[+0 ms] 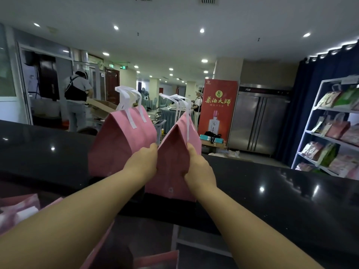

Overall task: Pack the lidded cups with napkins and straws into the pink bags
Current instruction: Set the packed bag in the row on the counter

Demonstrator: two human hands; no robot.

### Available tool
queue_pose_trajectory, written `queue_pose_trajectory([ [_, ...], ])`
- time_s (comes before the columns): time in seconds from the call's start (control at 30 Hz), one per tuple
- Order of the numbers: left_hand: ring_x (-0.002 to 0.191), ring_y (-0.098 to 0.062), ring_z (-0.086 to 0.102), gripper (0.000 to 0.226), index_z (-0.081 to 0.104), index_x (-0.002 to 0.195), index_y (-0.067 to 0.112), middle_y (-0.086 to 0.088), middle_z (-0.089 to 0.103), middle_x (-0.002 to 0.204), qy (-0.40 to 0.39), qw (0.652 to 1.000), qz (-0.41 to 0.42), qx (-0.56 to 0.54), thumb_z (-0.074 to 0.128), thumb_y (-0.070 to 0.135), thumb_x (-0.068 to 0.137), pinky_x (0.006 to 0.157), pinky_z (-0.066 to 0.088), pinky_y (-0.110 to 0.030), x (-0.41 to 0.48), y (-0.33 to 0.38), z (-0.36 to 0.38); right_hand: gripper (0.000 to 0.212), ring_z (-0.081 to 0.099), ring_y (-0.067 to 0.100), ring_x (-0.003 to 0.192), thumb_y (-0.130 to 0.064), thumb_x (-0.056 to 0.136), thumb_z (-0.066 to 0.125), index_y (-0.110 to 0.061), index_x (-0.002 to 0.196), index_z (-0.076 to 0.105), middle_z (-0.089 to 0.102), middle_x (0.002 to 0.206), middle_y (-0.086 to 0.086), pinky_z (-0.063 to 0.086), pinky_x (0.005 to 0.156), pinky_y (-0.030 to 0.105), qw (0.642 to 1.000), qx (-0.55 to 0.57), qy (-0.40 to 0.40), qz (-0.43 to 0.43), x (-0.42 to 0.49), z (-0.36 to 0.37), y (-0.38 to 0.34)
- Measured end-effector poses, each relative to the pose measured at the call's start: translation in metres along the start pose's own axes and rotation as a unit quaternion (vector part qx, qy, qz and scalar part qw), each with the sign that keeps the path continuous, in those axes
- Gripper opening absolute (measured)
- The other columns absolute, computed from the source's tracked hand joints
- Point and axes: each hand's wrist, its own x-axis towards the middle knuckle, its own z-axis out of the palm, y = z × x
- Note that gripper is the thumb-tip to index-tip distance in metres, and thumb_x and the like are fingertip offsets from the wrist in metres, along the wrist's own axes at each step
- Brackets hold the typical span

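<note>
Left hand (143, 164), right hand (196, 168) gripping flanks of upright pink paper bag (173, 152), long axis vertical, white ribbon handles (181, 105) toward 12 o'clock

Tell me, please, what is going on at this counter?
A person grips the nearer pink bag by its sides, left hand on one edge, right hand on the other, as it stands on the black counter. A second pink bag stands behind it. Both tops are closed, so contents are hidden.

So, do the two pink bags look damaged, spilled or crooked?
Nothing stands out. The near pink bag, gripped by the left hand and right hand, and the far pink bag stand upright on the counter; no tears, no spills.
</note>
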Motion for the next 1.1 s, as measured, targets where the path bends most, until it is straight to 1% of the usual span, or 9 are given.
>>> queue_pose_trajectory([
  [0.2,0.101,-0.042,0.053,0.019,0.047,0.099,0.003,-0.019,0.054,0.108,-0.004,1.000,-0.002,0.009,0.051,0.005,0.081,0.080,0.045,-0.046,0.012,-0.031,0.005,0.086,0.054,0.032,0.101,0.000,0.081,0.053,-0.030,0.149,0.009,0.054,0.118,0.013,0.049,0.081,0.044,0.999,0.000,-0.038,0.013,0.020,0.017,-0.020],
  [0.33,0.101,-0.039,0.054,0.027,0.050,0.097,0.005,-0.018,0.056,0.109,-0.007,1.000,-0.012,0.001,0.064,0.021,0.079,0.077,0.044,-0.041,0.007,-0.034,-0.004,0.088,0.052,0.032,0.110,-0.010,0.082,0.060,-0.025,0.150,0.006,0.050,0.128,0.013,0.047,0.085,0.041,0.997,-0.022,-0.063,0.040,0.018,0.008,-0.022],
  [0.5,0.101,-0.030,0.057,0.043,0.059,0.105,0.009,-0.010,0.063,0.108,0.023,0.998,0.019,-0.049,0.071,0.037,0.075,0.083,0.048,-0.039,-0.020,-0.028,-0.043,0.070,0.048,0.027,0.120,-0.033,0.084,0.068,-0.012,0.140,0.033,0.047,0.134,0.010,0.043,0.097,0.043,0.999,-0.003,0.011,0.048,-0.009,-0.032,-0.025],
  [0.57,0.094,-0.023,0.060,0.040,0.062,0.104,0.014,-0.002,0.064,0.097,0.034,0.994,0.051,-0.095,0.072,0.039,0.074,0.083,0.049,-0.037,-0.042,-0.024,-0.061,0.059,0.052,0.021,0.112,-0.034,0.084,0.068,-0.013,0.132,0.043,0.053,0.127,0.007,0.045,0.090,0.036,0.999,0.014,0.039,0.006,-0.033,-0.050,-0.029],
  [0.67,0.078,-0.007,0.062,0.030,0.066,0.093,0.021,0.011,0.064,0.081,0.026,0.983,0.124,-0.135,0.073,0.041,0.072,0.073,0.053,-0.030,-0.086,-0.017,-0.087,0.042,0.054,0.010,0.096,-0.032,0.083,0.070,-0.016,0.119,0.056,0.060,0.112,-0.001,0.044,0.080,0.025,0.996,0.027,0.047,-0.070,-0.075,-0.070,-0.037],
  [0.77,0.068,0.005,0.061,0.023,0.065,0.084,0.030,0.018,0.063,0.073,-0.007,0.973,0.178,-0.148,0.071,0.046,0.069,0.062,0.050,-0.013,-0.134,-0.014,-0.105,0.027,0.057,0.005,0.092,-0.025,0.084,0.070,-0.019,0.109,0.063,0.063,0.105,-0.007,0.049,0.078,0.022,0.990,0.031,-0.010,-0.135,-0.114,-0.081,-0.043],
  [0.83,0.070,0.009,0.060,0.025,0.065,0.084,0.031,0.018,0.064,0.071,-0.023,0.968,0.201,-0.151,0.068,0.049,0.067,0.059,0.050,-0.010,-0.165,-0.012,-0.109,0.023,0.058,0.005,0.093,-0.014,0.083,0.069,-0.020,0.106,0.066,0.062,0.103,-0.009,0.050,0.080,0.023,0.982,0.033,-0.066,-0.174,-0.134,-0.080,-0.042],
  [0.97,0.073,0.004,0.057,0.020,0.065,0.085,0.033,0.019,0.062,0.076,-0.059,0.962,0.239,-0.121,0.067,0.048,0.071,0.062,0.044,-0.010,-0.214,0.001,-0.098,0.038,0.050,0.009,0.114,-0.002,0.084,0.062,-0.028,0.112,0.066,0.053,0.126,-0.009,0.045,0.096,0.028,0.961,-0.016,-0.193,-0.198,-0.155,-0.067,-0.034],
  [1.1,0.075,-0.003,0.052,0.019,0.064,0.093,0.030,0.015,0.058,0.084,-0.057,0.966,0.243,-0.071,0.062,0.043,0.079,0.070,0.047,-0.025,-0.248,0.019,-0.080,0.047,0.033,0.016,0.134,-0.007,0.085,0.062,-0.036,0.122,0.059,0.033,0.149,-0.007,0.035,0.107,0.036,0.941,-0.061,-0.284,-0.173,-0.163,-0.053,-0.022],
])
